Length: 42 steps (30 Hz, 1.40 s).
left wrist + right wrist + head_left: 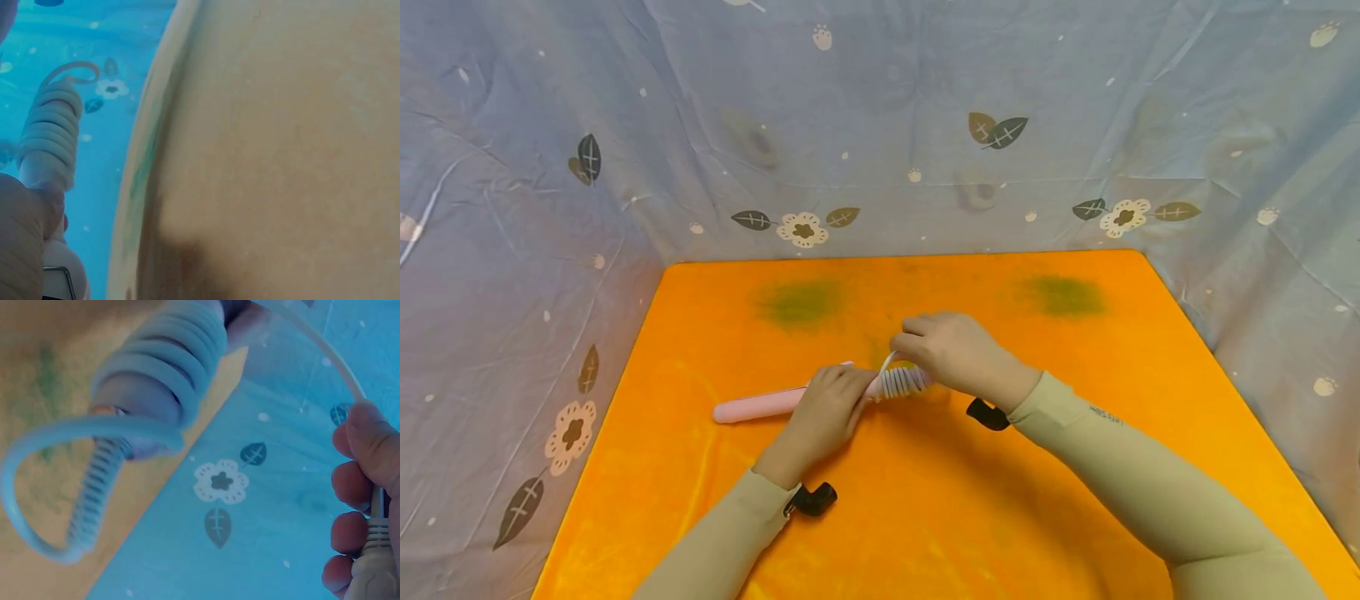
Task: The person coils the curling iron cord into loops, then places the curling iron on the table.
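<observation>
A pink hair iron [760, 407] lies slanting over the table, its barrel pointing left. The left hand [831, 404] grips it around the middle, near the handle. Pale cord [901, 382] is wound in several turns round the handle, also visible as coils [53, 122] in the left wrist view. In the right wrist view, a loose loop [19, 487] leaves the ribbed strain relief [94, 494] at the handle's end. The right hand [958, 354], above the coils, holds the cord's free end, with the fingers curled round it by the plug [375, 575].
An orange cloth covers the table [1030, 517], with two dark greenish patches near its back edge. Patterned blue-grey curtains [880, 125] hang behind it and at both sides. Black wrist cameras [815, 500] are strapped beneath the sleeves.
</observation>
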Motion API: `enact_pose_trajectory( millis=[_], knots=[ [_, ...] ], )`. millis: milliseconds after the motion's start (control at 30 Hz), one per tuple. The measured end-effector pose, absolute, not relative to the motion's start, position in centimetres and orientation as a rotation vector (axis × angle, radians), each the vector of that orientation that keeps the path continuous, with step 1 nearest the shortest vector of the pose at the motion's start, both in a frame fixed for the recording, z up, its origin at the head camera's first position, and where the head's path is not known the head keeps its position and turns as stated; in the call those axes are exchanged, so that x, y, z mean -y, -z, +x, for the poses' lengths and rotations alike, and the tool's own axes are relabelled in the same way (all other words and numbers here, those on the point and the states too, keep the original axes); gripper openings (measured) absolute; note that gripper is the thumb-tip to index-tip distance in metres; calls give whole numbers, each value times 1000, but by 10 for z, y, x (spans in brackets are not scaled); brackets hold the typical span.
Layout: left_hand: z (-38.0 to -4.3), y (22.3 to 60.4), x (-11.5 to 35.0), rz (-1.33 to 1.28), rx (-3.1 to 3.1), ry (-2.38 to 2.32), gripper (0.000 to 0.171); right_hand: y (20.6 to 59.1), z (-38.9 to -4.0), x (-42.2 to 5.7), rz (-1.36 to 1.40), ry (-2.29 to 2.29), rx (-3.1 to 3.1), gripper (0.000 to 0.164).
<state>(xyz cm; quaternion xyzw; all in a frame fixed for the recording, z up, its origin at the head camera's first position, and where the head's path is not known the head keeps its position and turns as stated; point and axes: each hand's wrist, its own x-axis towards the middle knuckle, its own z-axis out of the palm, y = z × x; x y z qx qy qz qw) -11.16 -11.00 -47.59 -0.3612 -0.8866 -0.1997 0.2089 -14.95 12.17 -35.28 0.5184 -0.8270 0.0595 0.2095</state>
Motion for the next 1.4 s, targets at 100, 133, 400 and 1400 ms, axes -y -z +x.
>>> enact_pose_trajectory(
  millis=[100, 133, 400, 1400],
  knots=[
    [-112, 475, 111, -973, 2473, 559, 37, 349, -151, -124, 1435, -159, 2278, 13],
    [-113, 475, 111, -962, 2474, 566, 37, 347, -151, -124, 1434, -161, 2268, 12],
    [-110, 478, 112, -1021, 2447, 563, 34, 344, -160, -123, 1415, -255, 2284, 17],
    [-99, 458, 108, -1121, 2157, 666, 30, 422, -180, -143, 1145, -1022, 2953, 17]
  ],
)
